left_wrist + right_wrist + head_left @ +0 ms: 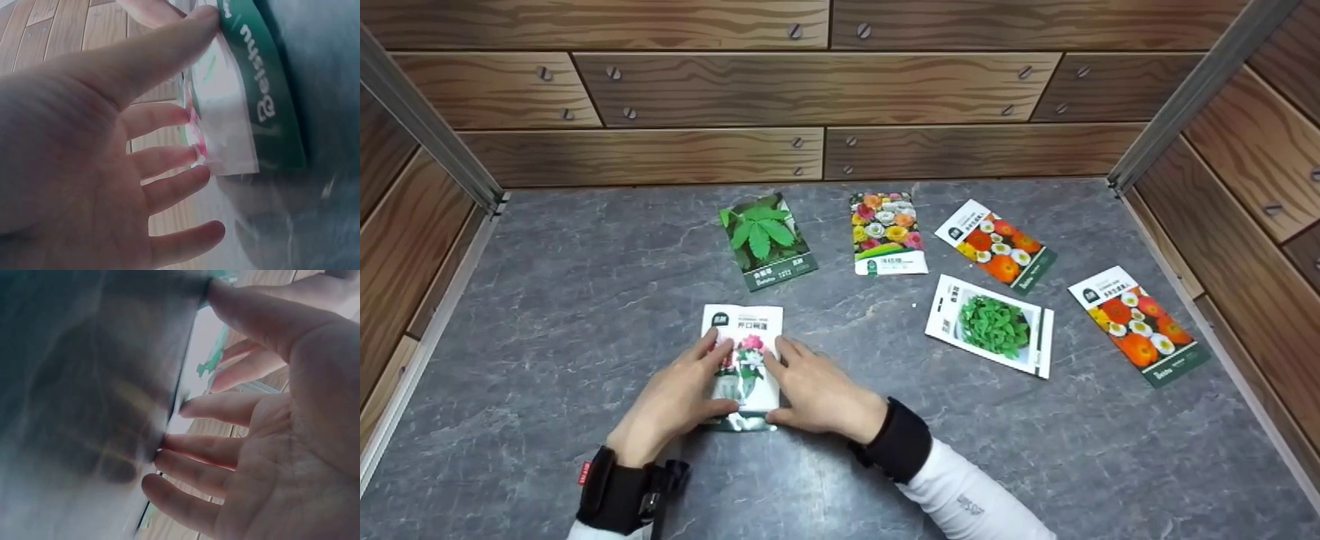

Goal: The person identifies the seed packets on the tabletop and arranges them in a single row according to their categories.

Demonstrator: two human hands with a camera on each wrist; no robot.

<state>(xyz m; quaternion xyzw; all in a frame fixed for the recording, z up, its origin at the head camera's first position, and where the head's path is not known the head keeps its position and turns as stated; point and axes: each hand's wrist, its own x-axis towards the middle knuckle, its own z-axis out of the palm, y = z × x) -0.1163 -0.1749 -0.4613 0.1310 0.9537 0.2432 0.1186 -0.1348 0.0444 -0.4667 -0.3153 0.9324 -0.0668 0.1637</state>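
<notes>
A white seed packet with pink flowers [751, 371] lies flat on the grey table, upright to the head view, its bottom band dark green. My left hand [671, 401] rests on its left side, fingers spread and thumb near the lower edge. On its right edge lies my right hand [821, 390], fingers extended, thumb at the lower right corner. In the left wrist view the left hand [129, 140] touches the packet [225, 112] with thumb and fingertips. The right wrist view has the right hand [270, 416] along the packet's edge [199, 354].
Behind lie a green-leaf packet [767, 240] and a mixed-flower packet [889, 232]. To the right are a white packet with green leaves [994, 326] and two orange-flower packets [997, 244], one farther right [1140, 326]. Wood-patterned walls [810, 86] stand around the table.
</notes>
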